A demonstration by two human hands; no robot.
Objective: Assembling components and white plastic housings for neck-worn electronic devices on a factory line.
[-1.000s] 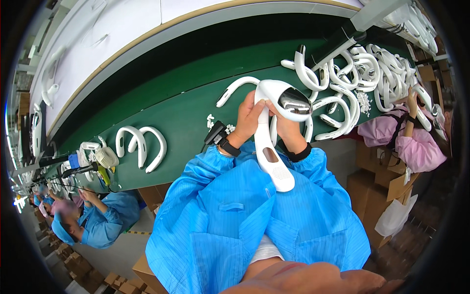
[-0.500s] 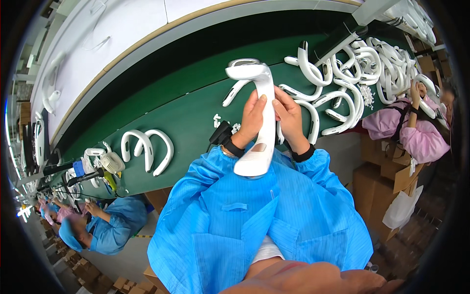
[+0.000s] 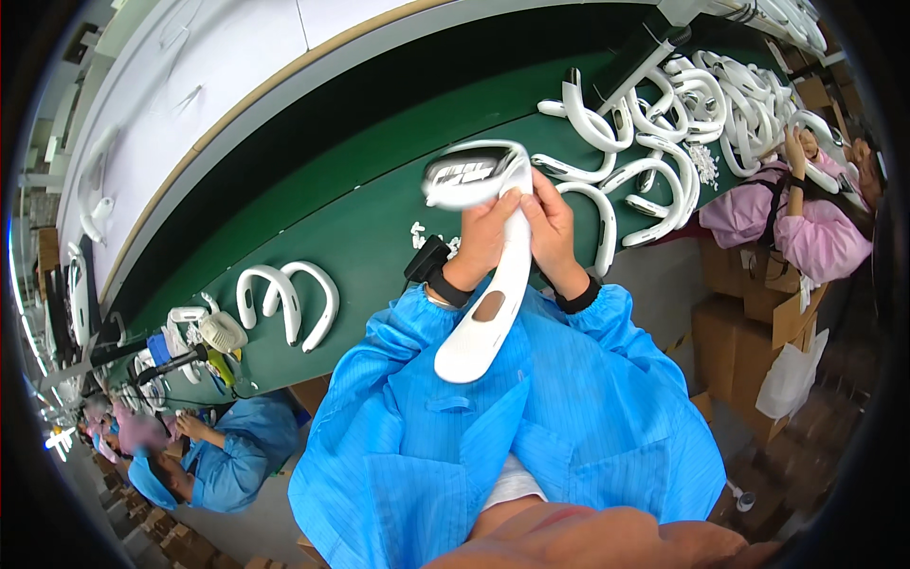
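A white, U-shaped neck fan (image 3: 471,349) is held up in front of my chest, over the near edge of the green table. My left hand (image 3: 482,244) grips its middle from the left, thumb up on the curved band. On the other side my right hand (image 3: 555,232) grips the same band, with both thumbs close together. One end of the neck fan, with a shiny dark opening, points to the far left and is slightly blurred. Its other end, with an oval dark recess, slants down toward me. Small white parts (image 3: 417,230) lie beside my left wrist.
Two neck fans (image 3: 286,302) lie at the left on the green table (image 3: 379,218). Several more (image 3: 682,185) heap up at the right, below a dark post (image 3: 637,66). Co-workers sit at both sides. Cardboard boxes (image 3: 735,356) stand at the lower right.
The neck fan has turned in my hands: its far end now shows the dark opening more fully, and its near end has swung down and left. Both hands keep their hold.
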